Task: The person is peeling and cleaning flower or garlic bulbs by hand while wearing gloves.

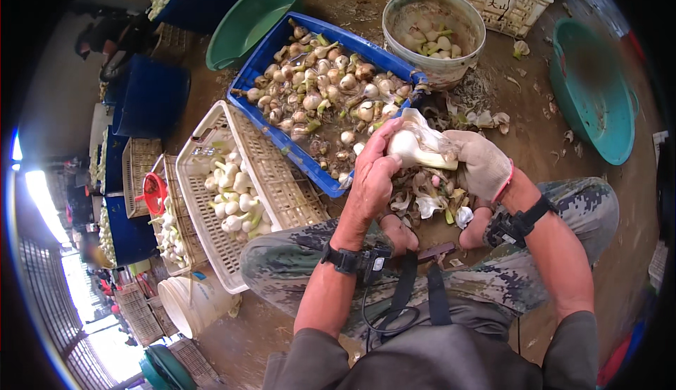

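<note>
Between my two hands is a white garlic bulb (pixel 408 146) with a pale stem and papery outer skin hanging loose around it. My left hand (pixel 374 171), bare, is closed around the bulb's round end. My right hand (pixel 484 166), in a light knitted glove, is closed at the stem end; its fingertips are partly hidden. Under my hands lies a heap of peeled skins and leaf scraps (pixel 426 203) on the floor. Just beyond, a blue tub (pixel 246 73) holds many unpeeled garlic bulbs with dirty skins and stems.
Left of my knee stands a cream plastic crate (pixel 204 238) of cleaned white bulbs. A round bucket (pixel 451 74) with bulbs and trimmings is ahead. Green basins (pixel 257 13) lie at far left and right (pixel 598 108). A white bucket (pixel 176 305) lies tipped at lower left.
</note>
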`<control>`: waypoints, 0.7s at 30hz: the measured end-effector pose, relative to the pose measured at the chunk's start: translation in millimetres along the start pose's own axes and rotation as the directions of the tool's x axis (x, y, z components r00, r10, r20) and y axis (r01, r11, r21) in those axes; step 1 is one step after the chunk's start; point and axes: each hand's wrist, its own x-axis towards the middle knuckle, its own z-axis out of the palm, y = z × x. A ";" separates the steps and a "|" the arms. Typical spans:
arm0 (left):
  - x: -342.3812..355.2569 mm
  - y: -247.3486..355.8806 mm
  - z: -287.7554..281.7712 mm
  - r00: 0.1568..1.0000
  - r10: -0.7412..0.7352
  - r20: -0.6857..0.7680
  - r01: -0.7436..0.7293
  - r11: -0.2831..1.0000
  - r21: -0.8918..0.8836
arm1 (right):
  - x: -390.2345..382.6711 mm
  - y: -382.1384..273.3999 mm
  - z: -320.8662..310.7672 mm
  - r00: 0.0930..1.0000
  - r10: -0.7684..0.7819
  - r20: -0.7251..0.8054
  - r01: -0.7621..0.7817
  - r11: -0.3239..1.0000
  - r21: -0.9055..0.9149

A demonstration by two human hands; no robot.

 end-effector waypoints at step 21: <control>9.1 -37.2 4.4 0.913 -0.078 -0.399 0.027 0.991 -0.133 | 3.1 6.8 17.8 0.990 -0.109 -0.086 0.076 0.945 -0.319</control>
